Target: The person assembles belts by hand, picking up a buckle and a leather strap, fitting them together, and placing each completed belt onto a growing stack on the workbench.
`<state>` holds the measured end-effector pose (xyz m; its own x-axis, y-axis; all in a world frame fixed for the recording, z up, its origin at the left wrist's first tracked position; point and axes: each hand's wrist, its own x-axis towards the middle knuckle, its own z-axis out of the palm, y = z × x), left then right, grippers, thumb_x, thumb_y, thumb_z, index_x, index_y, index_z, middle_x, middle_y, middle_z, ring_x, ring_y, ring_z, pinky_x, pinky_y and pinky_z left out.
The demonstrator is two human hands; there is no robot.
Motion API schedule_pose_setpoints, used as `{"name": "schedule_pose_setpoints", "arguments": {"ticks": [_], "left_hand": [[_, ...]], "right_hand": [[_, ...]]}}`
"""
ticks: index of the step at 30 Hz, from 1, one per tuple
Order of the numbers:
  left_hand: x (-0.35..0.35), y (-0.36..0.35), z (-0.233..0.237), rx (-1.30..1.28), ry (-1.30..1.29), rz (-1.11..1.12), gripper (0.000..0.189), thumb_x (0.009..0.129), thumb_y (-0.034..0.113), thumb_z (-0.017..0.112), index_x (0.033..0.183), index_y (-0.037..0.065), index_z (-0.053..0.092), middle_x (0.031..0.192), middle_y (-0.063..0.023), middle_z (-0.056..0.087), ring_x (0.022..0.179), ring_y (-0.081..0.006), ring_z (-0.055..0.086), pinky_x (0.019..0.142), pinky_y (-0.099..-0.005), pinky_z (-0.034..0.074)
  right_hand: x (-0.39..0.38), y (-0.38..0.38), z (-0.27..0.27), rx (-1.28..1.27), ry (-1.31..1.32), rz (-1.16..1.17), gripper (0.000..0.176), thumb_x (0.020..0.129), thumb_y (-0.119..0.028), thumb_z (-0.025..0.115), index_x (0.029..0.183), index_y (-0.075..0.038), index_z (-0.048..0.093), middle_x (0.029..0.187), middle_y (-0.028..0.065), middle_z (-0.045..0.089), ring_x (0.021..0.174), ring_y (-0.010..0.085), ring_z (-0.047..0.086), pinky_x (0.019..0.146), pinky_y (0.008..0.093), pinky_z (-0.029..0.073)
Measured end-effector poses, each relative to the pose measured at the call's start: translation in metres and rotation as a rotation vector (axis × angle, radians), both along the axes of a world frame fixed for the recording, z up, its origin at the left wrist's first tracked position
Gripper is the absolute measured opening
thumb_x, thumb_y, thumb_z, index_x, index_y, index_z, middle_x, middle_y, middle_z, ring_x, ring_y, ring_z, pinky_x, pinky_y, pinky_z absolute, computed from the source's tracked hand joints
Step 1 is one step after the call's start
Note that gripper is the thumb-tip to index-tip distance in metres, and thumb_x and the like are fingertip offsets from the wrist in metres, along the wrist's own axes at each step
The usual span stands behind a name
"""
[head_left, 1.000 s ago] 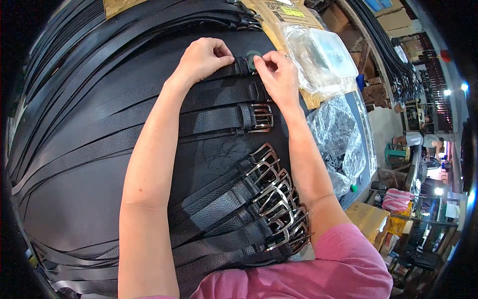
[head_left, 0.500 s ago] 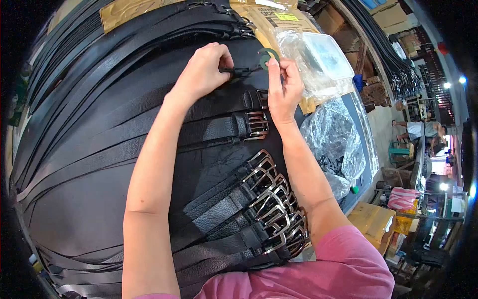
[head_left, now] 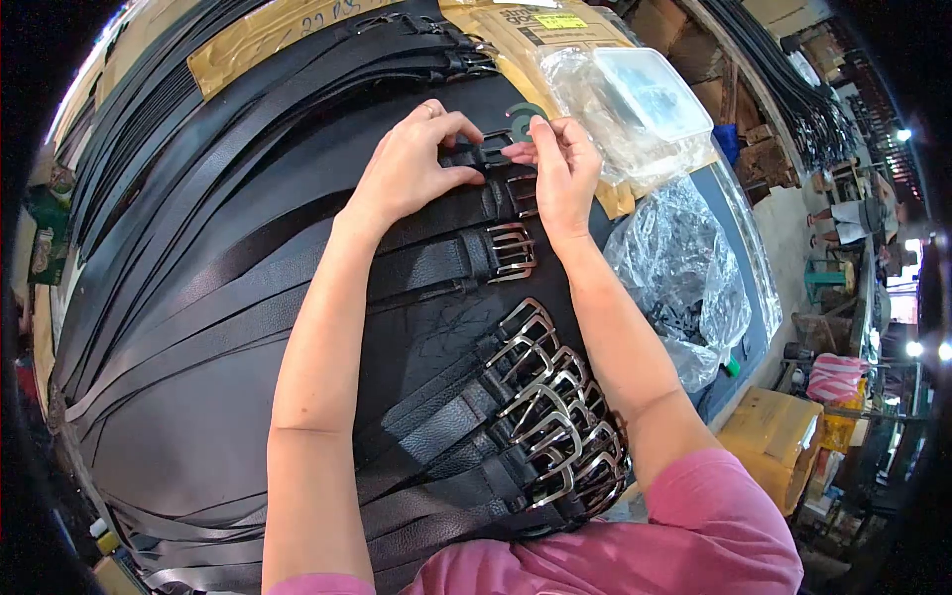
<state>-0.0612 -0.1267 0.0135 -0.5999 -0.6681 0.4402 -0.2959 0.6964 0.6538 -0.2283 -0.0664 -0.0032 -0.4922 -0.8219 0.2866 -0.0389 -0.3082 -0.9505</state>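
The left hand [head_left: 412, 169] is at a black leather belt [head_left: 461, 157], grip unclear; just apart, the right hand [head_left: 565, 174] pinches a flat green curved piece [head_left: 526, 123], bare black tabletop [head_left: 554, 297] running below between metal buckles [head_left: 513, 252] and right forearm [head_left: 630, 342]

green stool [head_left: 825, 274], cardboard box [head_left: 770, 436]

The person wears a soft pink shirt [head_left: 595, 555]. It has short sleeves, one on the right [head_left: 714, 491] and one on the left [head_left: 322, 584]. The cloth has little folds. The arms are bare below. A thin ring [head_left: 429, 108] is on the left hand [head_left: 407, 174].
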Motion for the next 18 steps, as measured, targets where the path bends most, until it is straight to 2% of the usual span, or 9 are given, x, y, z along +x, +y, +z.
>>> {"name": "schedule_pose_setpoints", "arguments": {"ticks": [3,6,9,11,13,15,18], "left_hand": [[0.000,0.000,-0.002,0.003,-0.013,-0.029,0.028,0.065,0.011,0.080,0.092,0.008,0.070,0.080,-0.0025,0.051,0.067,-0.0137,0.049,0.058,-0.0270,0.041],[0.000,-0.002,-0.004,-0.012,0.002,-0.049,0.024,0.068,0.010,0.078,0.091,0.008,0.072,0.079,-0.0014,0.051,0.064,-0.0126,0.047,0.056,-0.0256,0.040],[0.001,-0.003,-0.002,-0.013,-0.010,-0.045,0.019,0.071,0.009,0.075,0.089,0.007,0.071,0.076,-0.0017,0.053,0.061,-0.0121,0.047,0.056,-0.0252,0.040],[0.000,-0.001,-0.001,-0.035,-0.021,-0.021,0.014,0.074,0.009,0.073,0.088,0.006,0.070,0.074,-0.0023,0.054,0.061,-0.0119,0.047,0.057,-0.0253,0.040],[0.002,-0.004,-0.001,0.059,-0.018,0.013,0.011,0.077,0.009,0.071,0.087,0.003,0.069,0.075,-0.0030,0.057,0.063,-0.0114,0.050,0.059,-0.0252,0.042],[0.006,-0.007,0.001,0.156,-0.024,0.018,0.012,0.082,0.010,0.068,0.087,0.000,0.067,0.079,-0.0034,0.063,0.069,-0.0093,0.055,0.064,-0.0248,0.045],[0.008,-0.008,0.002,0.250,-0.002,0.021,0.013,0.083,0.011,0.068,0.088,-0.001,0.067,0.080,-0.0033,0.065,0.071,-0.0079,0.056,0.066,-0.0242,0.046]], "right_hand": [[-0.002,0.001,0.002,0.004,-0.103,0.026,0.019,0.090,-0.009,0.058,0.076,0.003,0.055,0.067,0.0088,0.061,0.061,0.0150,0.066,0.056,0.0245,0.051],[-0.003,0.004,0.005,0.046,-0.119,0.054,0.015,0.088,-0.005,0.058,0.075,0.001,0.056,0.074,0.0061,0.060,0.065,0.0158,0.065,0.059,0.0242,0.051],[-0.005,0.001,-0.002,0.033,0.006,0.018,0.019,0.081,-0.003,0.063,0.065,0.003,0.055,0.068,0.0058,0.060,0.057,0.0113,0.058,0.055,0.0235,0.045],[-0.006,-0.002,-0.010,-0.008,0.148,0.013,0.017,0.076,-0.002,0.065,0.064,0.003,0.055,0.066,0.0050,0.057,0.056,0.0111,0.054,0.053,0.0244,0.042],[-0.004,0.000,-0.008,-0.012,0.260,0.014,0.014,0.071,-0.001,0.068,0.064,0.004,0.057,0.067,0.0054,0.053,0.057,0.0124,0.051,0.052,0.0260,0.040],[-0.001,0.003,-0.002,0.008,0.327,0.024,0.014,0.070,-0.001,0.068,0.064,0.004,0.057,0.068,0.0060,0.053,0.057,0.0129,0.052,0.052,0.0258,0.040],[0.000,0.003,0.000,0.017,0.365,0.038,0.014,0.070,-0.001,0.068,0.063,0.004,0.057,0.070,0.0064,0.053,0.057,0.0132,0.052,0.052,0.0257,0.040]]}}
